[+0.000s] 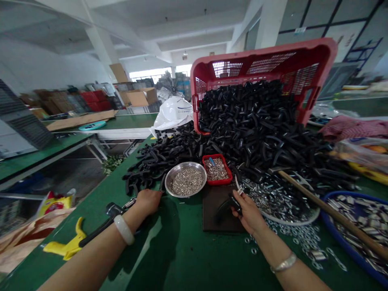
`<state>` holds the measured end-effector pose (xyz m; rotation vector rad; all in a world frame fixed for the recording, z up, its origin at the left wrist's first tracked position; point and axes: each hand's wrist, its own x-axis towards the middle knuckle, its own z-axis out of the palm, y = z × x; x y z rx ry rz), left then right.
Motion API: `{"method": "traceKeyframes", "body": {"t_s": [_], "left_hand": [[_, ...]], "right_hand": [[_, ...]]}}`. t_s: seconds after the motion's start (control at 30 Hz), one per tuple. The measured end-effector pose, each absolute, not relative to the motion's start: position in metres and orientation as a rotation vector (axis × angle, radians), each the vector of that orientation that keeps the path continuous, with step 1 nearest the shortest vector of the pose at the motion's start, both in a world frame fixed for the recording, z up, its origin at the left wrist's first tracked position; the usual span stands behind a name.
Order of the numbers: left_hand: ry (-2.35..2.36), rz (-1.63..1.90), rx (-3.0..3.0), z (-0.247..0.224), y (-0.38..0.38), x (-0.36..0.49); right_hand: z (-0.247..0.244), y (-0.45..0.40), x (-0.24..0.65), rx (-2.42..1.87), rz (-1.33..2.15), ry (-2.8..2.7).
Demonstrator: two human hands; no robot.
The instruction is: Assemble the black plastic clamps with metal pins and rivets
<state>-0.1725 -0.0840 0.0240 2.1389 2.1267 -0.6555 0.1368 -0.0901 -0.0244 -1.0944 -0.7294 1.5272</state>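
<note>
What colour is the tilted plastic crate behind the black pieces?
The crate is pinkish red, shown best in the head view.

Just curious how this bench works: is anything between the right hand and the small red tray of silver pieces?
Nothing visible stands in the way. The right hand, holding a curved black strip, is over a flat dark brown board, whose bare surface runs toward the small red tray.

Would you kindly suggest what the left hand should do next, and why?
The left hand should probably pick up the black-handled hand tool beside it, since it seems empty while the right hand grips a curved black piece over the dark board.
</note>
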Motion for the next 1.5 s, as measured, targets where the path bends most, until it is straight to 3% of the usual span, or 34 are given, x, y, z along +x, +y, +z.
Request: {"method": "traceKeyframes", "body": {"t_s": [0.13,0.4,0.63,0.73,0.87,1.1,1.37,1.5], "left_hand": [[2.162,-0.482,2.153,0.035,-0.080,-0.180],[1.879,0.355,2.403,0.056,-0.065,-0.234],[1.775,1.004,2.069,0.047,-0.055,-0.165],[1.777,0.982,2.183,0.033,-0.047,-0.132],[1.877,0.951,2.374,0.038,-0.049,-0.150],[1.597,0.376,2.648,0.040,-0.079,-0.174],[1.739,-0.266,2.619,0.026,-0.018,-0.134],[1.665,-0.088,2.660,0.029,-0.012,-0.138]], "right_hand": [[-0.028,-0.090,0.138,-1.078,1.509,-0.759],[-0.026,-0.089,0.135,-1.195,1.369,-0.931],[-0.011,-0.087,0.130,-1.211,1.272,-1.051],[-0.012,-0.087,0.131,-1.219,1.276,-1.046],[-0.021,-0.090,0.143,-1.260,1.278,-1.046],[-0.031,-0.086,0.150,-1.302,1.266,-0.974],[-0.032,-0.090,0.152,-1.274,1.270,-0.952],[-0.036,-0.089,0.153,-1.276,1.263,-0.953]]}}
